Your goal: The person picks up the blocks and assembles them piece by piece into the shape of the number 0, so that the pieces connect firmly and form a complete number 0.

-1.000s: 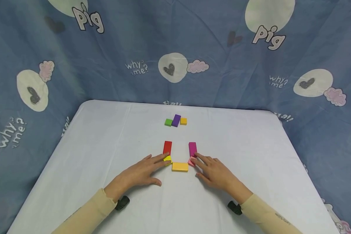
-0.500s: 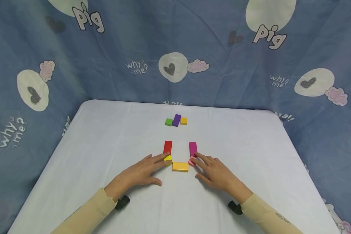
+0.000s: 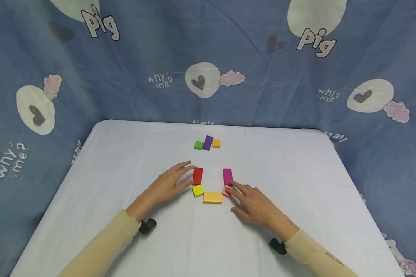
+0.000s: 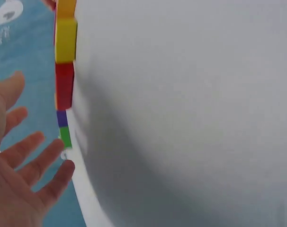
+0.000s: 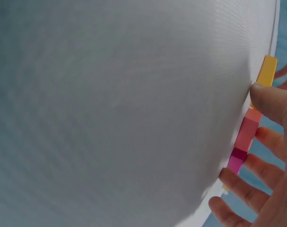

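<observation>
Several coloured blocks form a U on the white cloth. The red block [image 3: 198, 176] and small yellow block [image 3: 197, 191] make its left side, the long orange-yellow block [image 3: 212, 198] its base. On the right lie a pink block [image 5: 247, 128] and a magenta block [image 3: 227, 176]. My left hand [image 3: 166, 185] is spread beside the red block, thumb tip at the block's near end and fingertips by its far left edge; it grips nothing. My right hand [image 3: 258, 204] has loosely extended fingers at the pink and magenta blocks, partly covering the pink one in the head view.
Farther back on the white table [image 3: 280, 161], a green block [image 3: 198, 145], a purple block [image 3: 208, 142] and a small orange block [image 3: 216, 143] sit in a row. A blue printed curtain [image 3: 131, 54] surrounds the table's far edge and sides.
My left hand has left the yellow block and moved forward beside the red block, uncovering the yellow one. The right hand stays nearly still, and the blocks keep their arrangement.
</observation>
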### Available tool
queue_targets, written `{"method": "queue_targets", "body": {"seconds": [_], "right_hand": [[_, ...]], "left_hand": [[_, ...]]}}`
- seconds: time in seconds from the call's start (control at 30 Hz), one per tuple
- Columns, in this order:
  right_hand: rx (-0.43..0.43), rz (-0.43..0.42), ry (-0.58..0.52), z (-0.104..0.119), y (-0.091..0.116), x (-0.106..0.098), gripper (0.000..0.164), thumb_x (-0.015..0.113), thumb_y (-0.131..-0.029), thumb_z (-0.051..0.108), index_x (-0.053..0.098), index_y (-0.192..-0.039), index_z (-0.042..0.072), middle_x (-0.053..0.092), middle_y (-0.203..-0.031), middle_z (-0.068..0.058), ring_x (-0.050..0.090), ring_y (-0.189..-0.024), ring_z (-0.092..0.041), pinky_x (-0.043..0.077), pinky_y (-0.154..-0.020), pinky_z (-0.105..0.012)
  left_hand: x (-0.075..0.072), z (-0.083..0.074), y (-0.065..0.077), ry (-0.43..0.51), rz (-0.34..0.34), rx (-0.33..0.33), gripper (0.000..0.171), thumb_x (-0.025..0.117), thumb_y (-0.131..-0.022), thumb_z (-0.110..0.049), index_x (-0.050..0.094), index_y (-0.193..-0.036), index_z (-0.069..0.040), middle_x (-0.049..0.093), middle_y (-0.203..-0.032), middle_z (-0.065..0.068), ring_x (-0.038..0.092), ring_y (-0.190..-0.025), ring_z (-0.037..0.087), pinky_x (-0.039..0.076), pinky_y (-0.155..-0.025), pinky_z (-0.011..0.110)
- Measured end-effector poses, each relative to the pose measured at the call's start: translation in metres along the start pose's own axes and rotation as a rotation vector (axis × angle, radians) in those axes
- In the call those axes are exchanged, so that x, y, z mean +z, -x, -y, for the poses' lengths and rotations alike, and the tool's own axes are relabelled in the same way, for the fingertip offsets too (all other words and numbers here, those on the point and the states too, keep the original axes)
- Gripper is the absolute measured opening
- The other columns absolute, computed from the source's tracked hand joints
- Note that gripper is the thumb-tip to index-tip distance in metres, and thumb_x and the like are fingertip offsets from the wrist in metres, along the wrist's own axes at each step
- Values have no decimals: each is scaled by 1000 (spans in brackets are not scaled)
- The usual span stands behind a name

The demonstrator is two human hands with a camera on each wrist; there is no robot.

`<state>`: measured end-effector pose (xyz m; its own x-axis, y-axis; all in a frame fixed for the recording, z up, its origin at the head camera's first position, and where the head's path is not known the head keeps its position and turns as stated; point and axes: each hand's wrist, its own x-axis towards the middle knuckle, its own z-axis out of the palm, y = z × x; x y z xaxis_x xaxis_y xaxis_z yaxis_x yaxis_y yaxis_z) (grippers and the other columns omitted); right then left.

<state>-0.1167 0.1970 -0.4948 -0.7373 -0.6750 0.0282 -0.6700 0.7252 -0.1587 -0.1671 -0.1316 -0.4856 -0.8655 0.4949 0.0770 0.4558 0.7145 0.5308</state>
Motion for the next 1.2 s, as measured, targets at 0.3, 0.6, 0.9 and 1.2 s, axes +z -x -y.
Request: {"method": "queue_targets", "body": {"seconds": [0.3,0.6,0.9,1.2], "right_hand": [[6,5,-13,0,0,-1,66,61,-94,42,38,-152,21,35,-154,-7,46,-130,-27,45,-99,-48],[5,-7,-21,0,1,-1,67,64,-93,41,38,-151,20,36,-154,-8,46,-129,-27,46,-97,-48],[8,4,-20,1,1,-1,68,64,-93,43,38,-151,20,36,-153,-9,47,-128,-28,46,-97,-49],[13,-3,-24,2,1,-3,68,65,-92,42,39,-151,20,36,-153,-8,47,-128,-27,46,-96,-48]], "left_hand": [[1,21,-26,56,-80,-43,51,65,-95,-25,51,-141,-8,45,-146,15,47,-129,32,37,-106,53],[-2,30,-54,21,-64,-103,51,65,-95,-28,51,-141,-9,49,-142,16,60,-103,25,49,-93,47],[2,35,-70,-17,-29,-160,56,66,-94,-30,49,-142,-7,52,-137,16,53,-118,31,42,-102,49],[5,36,-81,-54,-38,-187,57,64,-96,-31,46,-145,-8,52,-134,16,51,-124,31,40,-105,48]]}}
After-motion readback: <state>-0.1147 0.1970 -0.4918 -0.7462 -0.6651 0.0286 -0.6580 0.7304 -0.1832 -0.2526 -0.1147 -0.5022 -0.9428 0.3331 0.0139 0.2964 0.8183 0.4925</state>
